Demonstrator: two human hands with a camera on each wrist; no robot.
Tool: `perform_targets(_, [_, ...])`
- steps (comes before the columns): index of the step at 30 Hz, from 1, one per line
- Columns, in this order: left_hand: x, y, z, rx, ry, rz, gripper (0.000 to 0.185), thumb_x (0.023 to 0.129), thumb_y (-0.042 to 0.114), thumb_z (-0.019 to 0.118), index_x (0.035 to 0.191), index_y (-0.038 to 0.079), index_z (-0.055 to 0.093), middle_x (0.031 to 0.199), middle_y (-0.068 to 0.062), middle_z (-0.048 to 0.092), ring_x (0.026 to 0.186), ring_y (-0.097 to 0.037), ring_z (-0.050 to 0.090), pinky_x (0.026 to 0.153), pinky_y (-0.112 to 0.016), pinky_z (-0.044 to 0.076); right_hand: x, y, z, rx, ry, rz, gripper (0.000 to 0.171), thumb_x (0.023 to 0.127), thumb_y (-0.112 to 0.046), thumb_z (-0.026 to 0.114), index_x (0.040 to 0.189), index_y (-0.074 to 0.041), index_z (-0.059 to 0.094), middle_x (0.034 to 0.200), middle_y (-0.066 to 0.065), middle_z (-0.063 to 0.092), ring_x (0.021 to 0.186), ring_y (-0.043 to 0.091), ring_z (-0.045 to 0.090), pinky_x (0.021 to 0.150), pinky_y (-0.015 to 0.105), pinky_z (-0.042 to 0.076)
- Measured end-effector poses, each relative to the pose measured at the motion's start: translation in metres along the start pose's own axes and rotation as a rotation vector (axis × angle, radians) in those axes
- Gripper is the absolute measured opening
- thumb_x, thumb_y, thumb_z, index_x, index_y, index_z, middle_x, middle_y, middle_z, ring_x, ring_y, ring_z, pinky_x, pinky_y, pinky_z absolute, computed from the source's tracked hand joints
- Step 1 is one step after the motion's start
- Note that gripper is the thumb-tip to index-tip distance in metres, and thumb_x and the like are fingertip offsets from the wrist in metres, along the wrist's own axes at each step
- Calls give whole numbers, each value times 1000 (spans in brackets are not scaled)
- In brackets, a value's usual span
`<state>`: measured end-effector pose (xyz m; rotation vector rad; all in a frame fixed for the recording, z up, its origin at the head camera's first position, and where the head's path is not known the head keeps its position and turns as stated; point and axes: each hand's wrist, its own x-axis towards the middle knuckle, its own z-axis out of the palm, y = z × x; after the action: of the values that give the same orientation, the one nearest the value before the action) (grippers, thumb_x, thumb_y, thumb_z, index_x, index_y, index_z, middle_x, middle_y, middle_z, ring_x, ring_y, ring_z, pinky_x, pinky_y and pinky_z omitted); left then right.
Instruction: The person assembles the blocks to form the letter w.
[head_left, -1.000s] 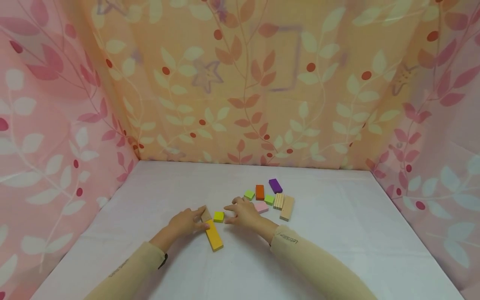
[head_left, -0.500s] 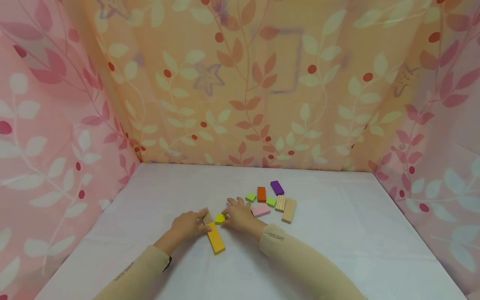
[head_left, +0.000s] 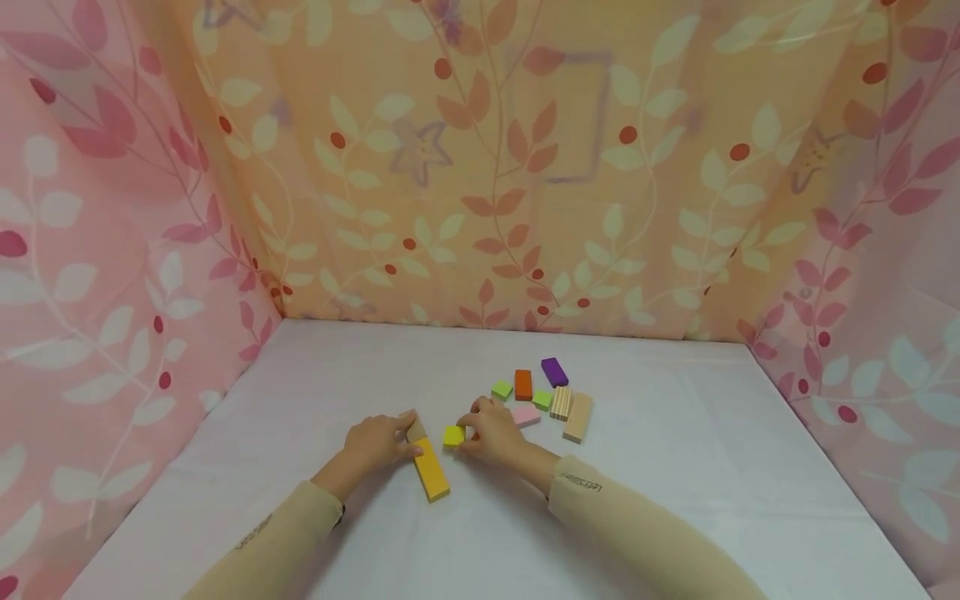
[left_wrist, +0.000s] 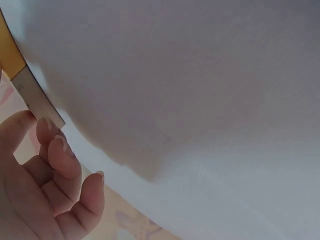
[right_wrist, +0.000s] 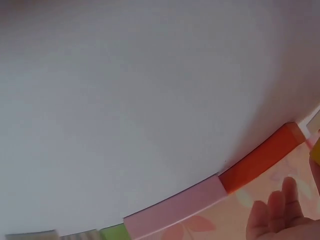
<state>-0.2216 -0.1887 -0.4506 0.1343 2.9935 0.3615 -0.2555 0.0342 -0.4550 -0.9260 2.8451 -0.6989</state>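
My left hand [head_left: 384,440] lies on the white table and pinches the end of a plain wooden block [head_left: 415,430] between index finger and thumb. That block butts against a long orange-yellow block [head_left: 432,472]. The left wrist view shows a fingertip [left_wrist: 20,125] at the plain wooden block's [left_wrist: 39,99] end. My right hand [head_left: 491,432] pinches a small yellow cube [head_left: 453,435] just right of those blocks, its fingers curled round it. The pink block [right_wrist: 180,210] and the orange-red block [right_wrist: 261,160] show in the right wrist view.
Behind the right hand lie a light green cube [head_left: 501,389], an orange-red block [head_left: 522,384], a purple block [head_left: 554,372], a green cube [head_left: 542,399], a pink block [head_left: 527,414], a striped wooden block [head_left: 560,402] and a plain one [head_left: 577,417]. Leaf-patterned curtains [head_left: 480,183] wall in the table.
My right hand has closed its fingers on the small yellow cube, and the cube has shifted slightly right. The left hand has stayed on its blocks.
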Motion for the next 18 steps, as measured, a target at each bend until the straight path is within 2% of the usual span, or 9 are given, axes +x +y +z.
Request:
perform_targets(3, [2, -1, -1, -1, -7, -8, 72, 80, 49, 74, 142, 18, 53, 125, -20, 62, 103, -41, 61, 67, -44, 51, -11, -2, -6, 85, -19, -3, 32, 83, -25, 79, 110, -8, 73, 95, 2, 51, 88, 18, 44, 72, 26, 40])
perform_targets(10, [8, 0, -5, 12, -20, 7, 71, 82, 48, 73, 142, 16, 52, 128, -22, 60, 107, -43, 59, 72, -48, 51, -32, -4, -10, 265, -97, -38, 29, 81, -12, 80, 106, 1, 71, 76, -2, 54, 72, 12, 46, 63, 23, 38])
perform_targets(14, [11, 1, -7, 10, -34, 4, 71, 83, 47, 72, 143, 15, 51, 130, -22, 59, 110, -43, 58, 75, -49, 51, -40, -4, -7, 298, -139, -47, 27, 79, -11, 81, 101, -1, 71, 73, -2, 51, 69, 10, 45, 61, 22, 38])
perform_targets(18, [13, 2, -8, 15, -54, -14, 72, 83, 47, 72, 144, 16, 50, 133, -20, 57, 115, -42, 56, 79, -50, 51, -44, -7, -6, 292, -216, -3, 30, 78, -12, 82, 103, -1, 70, 79, -1, 53, 73, 12, 46, 65, 23, 42])
